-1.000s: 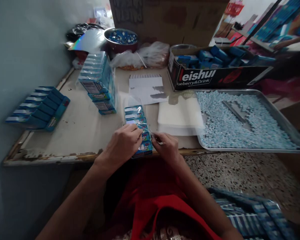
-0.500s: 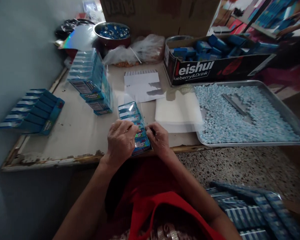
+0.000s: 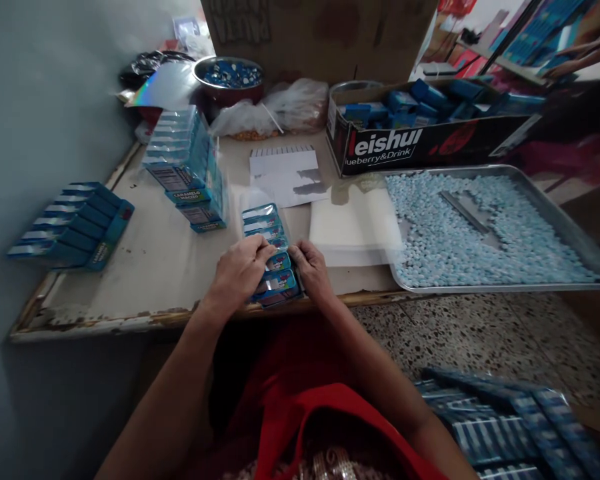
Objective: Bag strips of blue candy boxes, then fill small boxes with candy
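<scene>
A row of small blue boxes (image 3: 279, 283) in clear plastic film lies near the table's front edge. My left hand (image 3: 243, 267) is closed at its left side, the fingertips pinching at the film over the middle of the row. On the right side, my right hand (image 3: 310, 265) has its fingers bent together against the row's edge; the film there is partly hidden by the fingers. Behind and to the left stands a stack of wrapped blue packs (image 3: 185, 167). Farther left sits an unwrapped row of blue boxes in a tray (image 3: 75, 227).
Clear sheets (image 3: 353, 223) and white paper (image 3: 285, 175) lie behind my hands. A metal tray of pale blue candies (image 3: 535, 233) is at right, below a black carton (image 3: 390, 143) of blue boxes. Wrapped packs (image 3: 495, 433) are low at right. A person's hands (image 3: 567, 63) show far right.
My left hand has shifted slightly along the row, leaving more of the nearest boxes visible. My right hand stays at the right side, slightly higher. The camera view has shifted a little.
</scene>
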Action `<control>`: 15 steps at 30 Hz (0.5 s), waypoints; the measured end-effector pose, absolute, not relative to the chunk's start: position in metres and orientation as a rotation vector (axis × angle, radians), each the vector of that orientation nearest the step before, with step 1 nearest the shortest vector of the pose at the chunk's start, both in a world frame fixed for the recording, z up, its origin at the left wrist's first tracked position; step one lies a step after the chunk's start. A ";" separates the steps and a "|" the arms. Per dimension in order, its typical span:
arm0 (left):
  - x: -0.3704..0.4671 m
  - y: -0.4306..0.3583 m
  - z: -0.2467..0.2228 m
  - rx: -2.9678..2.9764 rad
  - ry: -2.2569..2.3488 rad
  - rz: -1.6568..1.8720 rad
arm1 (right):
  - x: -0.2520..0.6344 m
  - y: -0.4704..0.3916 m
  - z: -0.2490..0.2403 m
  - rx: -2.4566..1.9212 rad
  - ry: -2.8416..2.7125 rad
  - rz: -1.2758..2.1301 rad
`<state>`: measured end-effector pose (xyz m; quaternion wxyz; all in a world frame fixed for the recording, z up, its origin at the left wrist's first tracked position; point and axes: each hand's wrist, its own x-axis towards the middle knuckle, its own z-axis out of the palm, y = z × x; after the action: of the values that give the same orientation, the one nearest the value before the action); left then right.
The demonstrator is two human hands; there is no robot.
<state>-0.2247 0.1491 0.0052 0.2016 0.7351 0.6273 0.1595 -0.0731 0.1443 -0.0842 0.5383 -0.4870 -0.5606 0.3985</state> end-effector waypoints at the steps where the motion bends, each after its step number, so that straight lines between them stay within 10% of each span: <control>1: -0.225 0.149 0.005 2.067 1.720 0.499 | -0.072 0.145 -0.085 -1.134 -1.325 0.949; 15: -0.225 0.138 -0.015 2.452 1.631 0.850 | -0.052 0.124 -0.099 -1.207 -1.459 0.261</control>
<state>-0.2252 0.1376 -0.0153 0.0384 0.7993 0.5317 0.2773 -0.0515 0.1237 -0.0987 0.5770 -0.5158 -0.6234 0.1115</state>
